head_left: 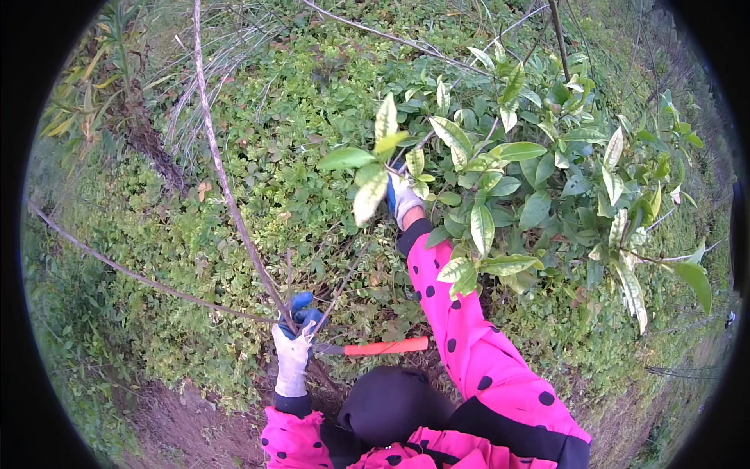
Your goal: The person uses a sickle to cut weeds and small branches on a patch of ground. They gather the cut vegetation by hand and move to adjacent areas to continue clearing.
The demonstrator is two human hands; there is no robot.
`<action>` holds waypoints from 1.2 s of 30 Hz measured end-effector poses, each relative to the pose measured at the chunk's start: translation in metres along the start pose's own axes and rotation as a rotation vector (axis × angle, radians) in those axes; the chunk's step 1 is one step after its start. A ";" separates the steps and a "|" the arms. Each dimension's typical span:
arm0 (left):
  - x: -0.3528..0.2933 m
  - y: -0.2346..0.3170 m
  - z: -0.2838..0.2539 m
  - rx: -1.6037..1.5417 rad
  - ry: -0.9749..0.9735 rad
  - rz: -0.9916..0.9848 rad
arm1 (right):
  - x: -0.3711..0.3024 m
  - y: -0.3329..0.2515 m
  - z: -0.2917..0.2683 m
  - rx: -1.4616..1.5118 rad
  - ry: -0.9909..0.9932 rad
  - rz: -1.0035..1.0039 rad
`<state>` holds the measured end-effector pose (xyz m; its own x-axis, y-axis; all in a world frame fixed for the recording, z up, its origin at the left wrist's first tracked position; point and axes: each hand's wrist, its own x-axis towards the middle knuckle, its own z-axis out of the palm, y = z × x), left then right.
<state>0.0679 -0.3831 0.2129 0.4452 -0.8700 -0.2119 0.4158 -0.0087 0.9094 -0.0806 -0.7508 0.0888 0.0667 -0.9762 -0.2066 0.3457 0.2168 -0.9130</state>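
At lower left-centre, the left hand was wrapped around bare stems beside an orange-handled tool, where a firm, low grip seemed wise, while the right hand, upper centre, met leafy branches, its hold too hidden to tell.

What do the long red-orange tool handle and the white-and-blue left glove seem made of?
Handle: probably smooth plastic or rubber, given its even colour. Glove: likely matte fabric, given its dull white back; its solid blue part may be rubber coating.
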 end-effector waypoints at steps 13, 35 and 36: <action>-0.054 0.026 -0.054 0.104 0.005 0.110 | -0.180 -0.072 0.088 0.110 -0.092 -0.037; -0.061 0.096 -0.056 0.169 -0.150 0.056 | -0.440 -0.062 0.139 -1.030 -1.168 -0.304; -0.062 0.083 -0.061 0.057 -0.130 0.017 | -0.441 -0.046 0.135 -1.037 -1.104 -0.433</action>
<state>0.1232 -0.2999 0.2798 0.3438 -0.9268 -0.1515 0.3620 -0.0181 0.9320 0.0003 -0.3317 0.2696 0.9199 -0.3890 0.0495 -0.2169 -0.6097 -0.7624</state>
